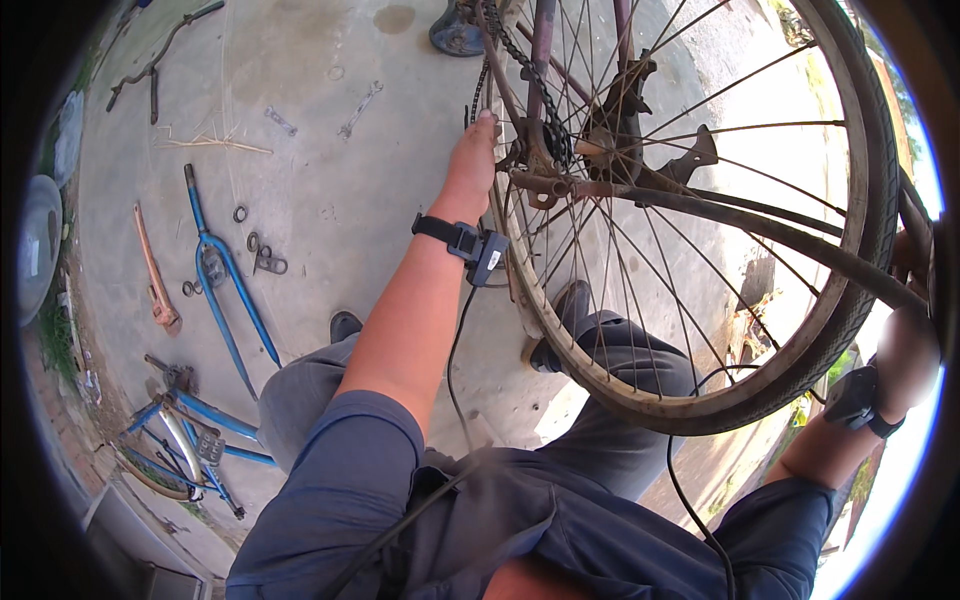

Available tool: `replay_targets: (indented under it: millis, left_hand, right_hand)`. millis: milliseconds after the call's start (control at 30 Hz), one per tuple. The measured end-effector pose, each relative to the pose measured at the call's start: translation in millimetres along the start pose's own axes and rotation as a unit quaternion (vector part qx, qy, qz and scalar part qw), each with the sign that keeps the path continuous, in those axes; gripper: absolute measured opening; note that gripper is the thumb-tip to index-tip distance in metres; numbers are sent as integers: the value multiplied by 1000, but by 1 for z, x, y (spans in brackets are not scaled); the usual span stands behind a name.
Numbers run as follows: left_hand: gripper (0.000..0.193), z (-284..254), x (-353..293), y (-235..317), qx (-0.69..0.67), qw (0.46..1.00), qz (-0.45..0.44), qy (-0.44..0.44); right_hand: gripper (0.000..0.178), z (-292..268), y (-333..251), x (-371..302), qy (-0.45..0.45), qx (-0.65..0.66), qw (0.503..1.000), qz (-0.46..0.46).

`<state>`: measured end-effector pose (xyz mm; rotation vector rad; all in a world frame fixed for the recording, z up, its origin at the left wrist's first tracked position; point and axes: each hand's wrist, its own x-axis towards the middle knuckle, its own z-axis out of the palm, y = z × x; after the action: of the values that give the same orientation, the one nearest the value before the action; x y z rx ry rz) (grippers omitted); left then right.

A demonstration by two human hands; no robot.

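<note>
A bicycle wheel [640, 395] with a worn, dirty rim stands large before me, set in a rusty purplish bicycle frame [541, 60]. My left hand [470, 168] is closed at the frame's left edge, beside the chain [520, 55]. Its thumb side shows; the other fingers are hidden behind the metal. A long rusty bar [770, 232] runs across the wheel toward the right. At the far right, near that bar's end and the tyre, is my right hand [905, 365]; blur and shadow hide its fingers.
On the concrete floor [330, 220] at left lie a blue fork [232, 265], a pipe wrench [158, 290], two spanners [362, 108] [281, 121], several small rings and a handlebar [165, 50]. A blue bicycle frame [222, 425] lies lower left. A black cable [457, 375] hangs by my left arm.
</note>
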<state>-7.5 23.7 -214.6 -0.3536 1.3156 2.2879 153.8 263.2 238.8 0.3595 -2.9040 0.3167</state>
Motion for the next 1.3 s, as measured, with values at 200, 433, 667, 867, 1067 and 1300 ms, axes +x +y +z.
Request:
replay_targets:
  millis: [200, 433, 667, 867, 1067, 1300]
  left_hand:
    - [48, -10, 4, -2, -21, 999, -5, 24]
    - [38, -10, -19, 23, -22, 999, 24, -7]
    - [31, -2, -64, 28, -30, 994, 72, -82]
    - [38, -12, -78, 37, 20, 997, 72, -32]
    - [44, -26, -86, 56, 105, 992, 65, 5]
    - [52, -39, -88, 95, 147, 985, 60, 61]
  right_hand:
    - [61, 3, -4, -2, 1, 15, 1000, 0]
    - [56, 13, -8, 3, 4, 63, 998, -18]
    - [60, 23, -19, 11, -12, 96, 995, -26]
    - [50, 28, -71, 21, 16, 127, 991, 22]
    - [57, 11, -97, 24, 3, 94, 994, 64]
    - [61, 0, -92, 22, -34, 63, 996, 58]
